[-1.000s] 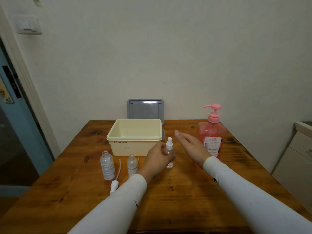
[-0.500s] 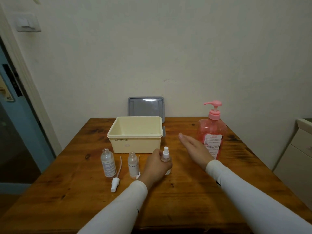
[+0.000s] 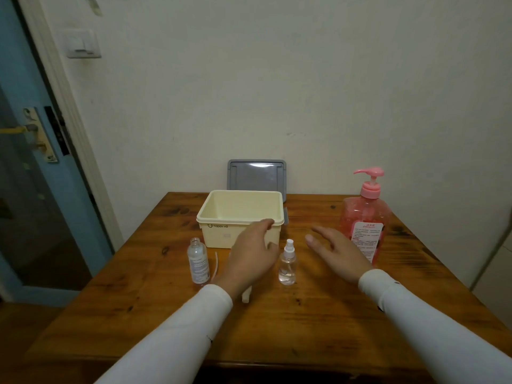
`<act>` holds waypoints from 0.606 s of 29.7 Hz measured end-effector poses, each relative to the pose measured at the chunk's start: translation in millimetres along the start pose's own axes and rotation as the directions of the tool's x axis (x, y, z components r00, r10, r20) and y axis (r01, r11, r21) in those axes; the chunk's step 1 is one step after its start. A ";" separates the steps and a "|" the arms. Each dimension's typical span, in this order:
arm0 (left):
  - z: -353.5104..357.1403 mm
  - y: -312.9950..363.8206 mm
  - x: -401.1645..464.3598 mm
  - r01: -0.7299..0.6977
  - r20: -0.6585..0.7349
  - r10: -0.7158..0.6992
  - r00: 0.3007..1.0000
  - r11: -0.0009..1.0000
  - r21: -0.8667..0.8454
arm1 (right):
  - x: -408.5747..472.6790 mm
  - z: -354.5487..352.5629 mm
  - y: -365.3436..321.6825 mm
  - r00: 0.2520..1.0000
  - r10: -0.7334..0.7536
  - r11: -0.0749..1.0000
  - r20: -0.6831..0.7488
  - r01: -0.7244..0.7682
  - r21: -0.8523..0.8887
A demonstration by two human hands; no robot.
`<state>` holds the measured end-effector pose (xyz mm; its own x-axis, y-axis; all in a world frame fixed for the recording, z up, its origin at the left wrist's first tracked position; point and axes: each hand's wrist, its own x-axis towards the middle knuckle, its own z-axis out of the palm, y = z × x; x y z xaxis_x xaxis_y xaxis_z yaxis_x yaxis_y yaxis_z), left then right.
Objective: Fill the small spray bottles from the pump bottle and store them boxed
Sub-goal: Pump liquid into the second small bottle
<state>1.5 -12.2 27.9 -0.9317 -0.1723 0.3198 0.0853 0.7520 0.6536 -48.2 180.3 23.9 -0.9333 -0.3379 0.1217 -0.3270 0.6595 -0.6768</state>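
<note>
A small clear spray bottle (image 3: 288, 264) with its white spray top on stands upright on the wooden table (image 3: 277, 322). My left hand (image 3: 253, 257) hovers just left of it, fingers relaxed, holding nothing. My right hand (image 3: 336, 252) floats open to its right, in front of the pink pump bottle (image 3: 365, 217). An uncapped small bottle (image 3: 197, 260) stands at the left. A loose white spray top (image 3: 246, 295) with its tube pokes out beneath my left wrist. My left hand hides a third small bottle. The cream box (image 3: 240, 217) sits open behind.
A grey lid (image 3: 256, 176) leans against the wall behind the box. A blue door (image 3: 25, 162) stands at the left, and a white cabinet edge (image 3: 498, 259) is at the right.
My left hand let go of the capped spray bottle, which now stands alone on the table, and moved left and forward. My right hand stayed open nearby.
</note>
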 end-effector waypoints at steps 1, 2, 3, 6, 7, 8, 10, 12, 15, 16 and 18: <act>-6.6 -4.1 1.1 -0.006 -0.058 0.007 0.998 1.000 0.014 | -0.8 -0.7 2.3 1.000 -0.009 0.999 -0.002 0.009 -0.036; -12.9 -10.3 1.3 0.006 -0.109 -0.004 0.994 1.000 0.022 | -1.6 -0.2 3.5 1.000 -0.016 0.997 0.002 0.017 -0.073; -19.0 -17.9 -0.6 0.033 -0.151 -0.029 0.988 0.999 0.027 | -3.7 1.1 3.3 1.000 -0.016 0.994 0.013 0.017 -0.109; -22.1 -36.2 -5.0 0.148 -0.130 -0.146 0.981 0.989 0.007 | -6.6 3.7 5.6 0.999 -0.004 0.985 0.044 0.012 -0.173; -21.6 -41.0 -8.3 0.181 -0.104 -0.182 0.978 0.983 -0.018 | -7.9 5.0 4.5 0.999 -0.004 0.982 0.053 0.014 -0.190; -20.9 -44.9 -11.4 0.217 -0.070 -0.220 0.973 0.975 -0.046 | -9.4 6.4 3.2 0.998 -0.007 0.978 0.060 0.020 -0.210; -16.0 -53.5 -15.2 0.289 -0.010 -0.291 0.957 0.954 -0.081 | -11.2 8.3 1.8 0.998 -0.015 0.969 0.061 0.029 -0.245; -12.4 -60.2 -18.0 0.326 0.040 -0.324 0.945 0.942 -0.074 | -13.6 9.1 -0.2 0.998 -0.026 0.965 0.064 0.042 -0.261; -9.3 -64.9 -21.6 0.292 0.079 -0.291 0.953 0.956 0.005 | -16.4 6.6 -2.6 0.997 -0.036 0.964 0.070 0.053 -0.261; -9.5 -66.0 -22.2 0.277 0.080 -0.278 0.957 0.961 0.030 | -17.0 5.7 -3.3 0.997 -0.039 0.963 0.071 0.056 -0.263; -11.3 -65.4 -21.5 0.248 0.075 -0.252 0.965 0.967 0.054 | -20.3 1.5 -3.2 0.997 -0.045 0.962 0.064 0.060 -0.268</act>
<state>19.9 -64.8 -13.9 -0.9469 -0.3078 0.0927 -0.1677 0.7190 0.6745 -27.9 184.1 22.5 -0.9063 -0.4094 0.1049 -0.4105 0.7936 -0.4490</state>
